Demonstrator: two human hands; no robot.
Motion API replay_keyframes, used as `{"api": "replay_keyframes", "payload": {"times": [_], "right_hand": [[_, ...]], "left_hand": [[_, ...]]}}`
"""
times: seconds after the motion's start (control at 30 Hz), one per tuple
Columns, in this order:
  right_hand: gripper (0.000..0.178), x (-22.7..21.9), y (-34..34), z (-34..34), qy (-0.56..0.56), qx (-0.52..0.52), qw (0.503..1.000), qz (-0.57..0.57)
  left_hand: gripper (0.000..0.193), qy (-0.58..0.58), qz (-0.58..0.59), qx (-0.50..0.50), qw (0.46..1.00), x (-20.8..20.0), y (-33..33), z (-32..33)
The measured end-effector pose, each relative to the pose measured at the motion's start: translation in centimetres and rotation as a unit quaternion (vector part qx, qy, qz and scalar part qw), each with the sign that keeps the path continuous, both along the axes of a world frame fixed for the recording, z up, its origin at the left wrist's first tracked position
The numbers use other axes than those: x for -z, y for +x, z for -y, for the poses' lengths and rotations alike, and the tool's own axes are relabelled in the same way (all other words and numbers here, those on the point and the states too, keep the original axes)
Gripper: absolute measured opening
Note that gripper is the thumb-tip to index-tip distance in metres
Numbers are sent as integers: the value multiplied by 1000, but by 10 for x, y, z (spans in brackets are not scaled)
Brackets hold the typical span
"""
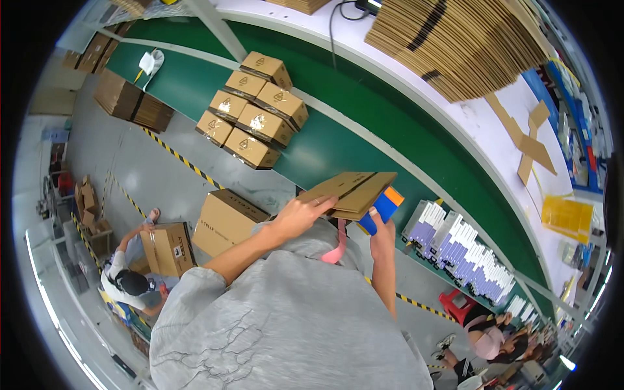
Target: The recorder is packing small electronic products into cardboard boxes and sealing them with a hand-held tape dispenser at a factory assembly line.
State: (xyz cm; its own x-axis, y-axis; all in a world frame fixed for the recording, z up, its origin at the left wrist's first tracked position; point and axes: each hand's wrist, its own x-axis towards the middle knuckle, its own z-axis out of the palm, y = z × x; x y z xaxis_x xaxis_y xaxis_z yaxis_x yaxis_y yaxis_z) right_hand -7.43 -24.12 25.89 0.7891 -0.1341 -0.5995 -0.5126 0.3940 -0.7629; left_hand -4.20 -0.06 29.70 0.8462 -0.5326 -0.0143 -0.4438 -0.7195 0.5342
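A flattened cardboard box (348, 192) with a dark stripe lies tilted in front of my chest, at the edge of the green bench. My left hand (304, 216) grips its near left side, fingers across the top and the thumb hidden. Beside the box's right edge, my right hand (382, 234) is closed around a flat blue-and-orange object (388, 207), its thumb on the blue face. Part of that object is hidden behind the cardboard and my fingers, so its kind is unclear.
Several taped cartons (265, 121) stand grouped on the green bench (318, 153). White-and-purple boxes (458, 250) line its right side. Flattened cardboard (455, 45) is piled on the white shelf. A large carton (224, 224) sits left of me; co-workers are at left (133, 279) and lower right (491, 338).
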Motion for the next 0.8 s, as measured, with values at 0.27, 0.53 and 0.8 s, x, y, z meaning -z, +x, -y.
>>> {"api": "replay_keyframes", "payload": {"times": [0.27,0.53,0.8], "right_hand": [[55,23,-2,2,12,58,998,-18],[41,45,-22,29,-8,-23,998,-53],[35,127,-3,-13,-99,-103,990,-1]], "left_hand": [[42,-65,41,21,997,7,10,8],[32,-154,-39,-170,972,10,28,7],[22,-313,-39,-261,912,-13,32,14]]}}
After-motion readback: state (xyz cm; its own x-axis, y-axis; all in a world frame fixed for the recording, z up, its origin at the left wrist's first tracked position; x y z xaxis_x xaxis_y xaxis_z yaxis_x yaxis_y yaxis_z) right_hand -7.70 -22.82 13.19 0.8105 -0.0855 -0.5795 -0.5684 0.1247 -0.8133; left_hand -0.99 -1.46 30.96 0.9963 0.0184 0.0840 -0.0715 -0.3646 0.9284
